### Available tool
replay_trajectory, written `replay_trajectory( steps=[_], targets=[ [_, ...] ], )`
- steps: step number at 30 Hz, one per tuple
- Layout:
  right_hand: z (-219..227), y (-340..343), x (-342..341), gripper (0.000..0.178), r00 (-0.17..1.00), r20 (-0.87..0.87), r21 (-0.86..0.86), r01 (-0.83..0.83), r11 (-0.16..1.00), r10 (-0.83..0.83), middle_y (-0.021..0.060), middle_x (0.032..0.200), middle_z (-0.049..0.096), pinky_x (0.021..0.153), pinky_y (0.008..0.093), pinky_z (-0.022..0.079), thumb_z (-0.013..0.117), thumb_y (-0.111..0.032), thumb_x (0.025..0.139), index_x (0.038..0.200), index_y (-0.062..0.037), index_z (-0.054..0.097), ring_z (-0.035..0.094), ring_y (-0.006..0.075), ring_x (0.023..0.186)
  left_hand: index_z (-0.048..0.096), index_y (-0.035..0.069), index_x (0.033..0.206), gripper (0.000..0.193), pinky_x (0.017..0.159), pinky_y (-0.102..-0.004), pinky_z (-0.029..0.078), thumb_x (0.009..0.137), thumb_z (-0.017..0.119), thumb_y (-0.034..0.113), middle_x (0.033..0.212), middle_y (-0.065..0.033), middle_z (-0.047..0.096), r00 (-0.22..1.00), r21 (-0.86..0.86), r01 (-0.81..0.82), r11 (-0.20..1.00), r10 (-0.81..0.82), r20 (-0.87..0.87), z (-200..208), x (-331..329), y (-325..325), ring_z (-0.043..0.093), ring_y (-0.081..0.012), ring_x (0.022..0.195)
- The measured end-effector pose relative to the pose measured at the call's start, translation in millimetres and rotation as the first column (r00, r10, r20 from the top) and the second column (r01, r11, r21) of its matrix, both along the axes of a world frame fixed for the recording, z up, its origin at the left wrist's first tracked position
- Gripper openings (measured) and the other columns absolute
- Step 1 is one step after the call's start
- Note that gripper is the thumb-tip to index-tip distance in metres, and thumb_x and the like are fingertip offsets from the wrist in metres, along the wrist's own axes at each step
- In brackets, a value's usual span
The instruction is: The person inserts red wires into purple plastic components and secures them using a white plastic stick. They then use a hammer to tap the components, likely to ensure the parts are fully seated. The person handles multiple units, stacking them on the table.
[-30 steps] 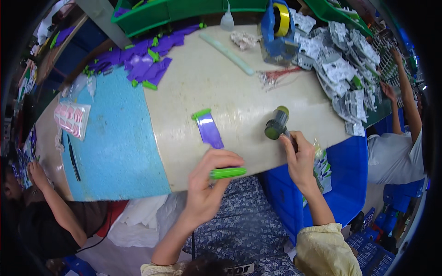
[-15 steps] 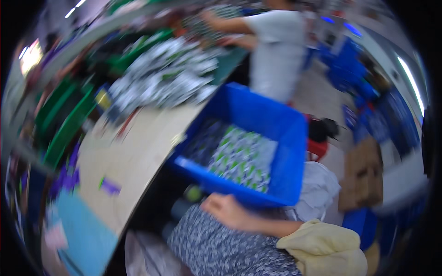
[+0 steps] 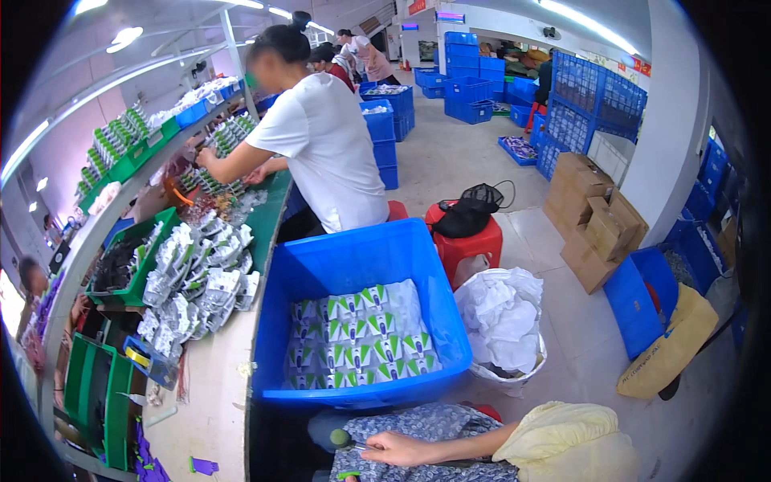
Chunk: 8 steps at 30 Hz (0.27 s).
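My right hand (image 3: 393, 449) lies low over the patterned blue-grey cloth (image 3: 438, 422) on my lap, its forearm coming out of a pale yellow sleeve (image 3: 566, 442). The fingers are curled. At their tips shows a thin metallic piece with a round green end (image 3: 340, 438), its grip partly hidden by the hand. My left hand is out of view. Just beyond my lap stands a big blue tub (image 3: 361, 397), holding white-and-green plastic parts (image 3: 353, 329) in rows and clear plastic at one side.
The workbench (image 3: 210, 426) runs along my left with a heap of white parts (image 3: 197, 277) and green bins (image 3: 100, 394). A co-worker in white (image 3: 333, 153) stands beyond the tub. Right of it are a lined white basket (image 3: 502, 321), a red stool (image 3: 467, 249) and cardboard boxes (image 3: 594, 217).
The view has tilted up and straightened, losing its blur. In the picture, the tub has shifted left and my right hand lower. The co-worker still handles parts at the bench.
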State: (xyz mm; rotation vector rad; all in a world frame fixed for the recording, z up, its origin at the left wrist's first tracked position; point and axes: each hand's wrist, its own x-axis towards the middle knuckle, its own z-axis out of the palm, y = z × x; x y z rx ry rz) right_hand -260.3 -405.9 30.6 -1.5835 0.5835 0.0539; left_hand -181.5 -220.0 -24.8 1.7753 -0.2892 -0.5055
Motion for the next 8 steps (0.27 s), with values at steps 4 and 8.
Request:
replay_trajectory(
  steps=[4, 8],
  targets=[
    [-5.4, 5.2, 18.5, 0.049, 1.0, -0.002, -0.215, -0.029, 0.976, 0.029, 0.0102, 0.082, 0.068, 0.071, 0.0328, 0.052, 0.071, -0.047, 0.088, 0.093, 0.0012, 0.064, 0.066, 0.0187, 0.077, 0.059, 0.001, 0.12, 0.026, 0.063, -0.0228, 0.044, 0.099, 0.061, 0.016, 0.091, 0.0016, 0.061, 0.913, -0.241, 0.124, 0.963, -0.206, -0.353, 1.7, -2.0, 14.5, 0.054, -0.0097, 0.072],
    [-52.4, 9.4, 51.6, 0.057, 0.971, 0.112, -0.026, -0.208, 0.978, 0.21, 0.0132, 0.09, 0.07, 0.079, 0.0369, 0.054, 0.075, -0.05, 0.083, 0.102, 0.0028, 0.063, 0.07, 0.0223, 0.086, 0.046, 0.007, 0.145, 0.06, 0.112, -0.0316, 0.029, 0.096, 0.064, 0.036, 0.139, -0.0181, 0.052, 0.959, 0.268, 0.224, 0.937, -0.163, -0.232, -94.0, 0.7, 63.6, 0.042, -0.0187, 0.136]
  ],
)
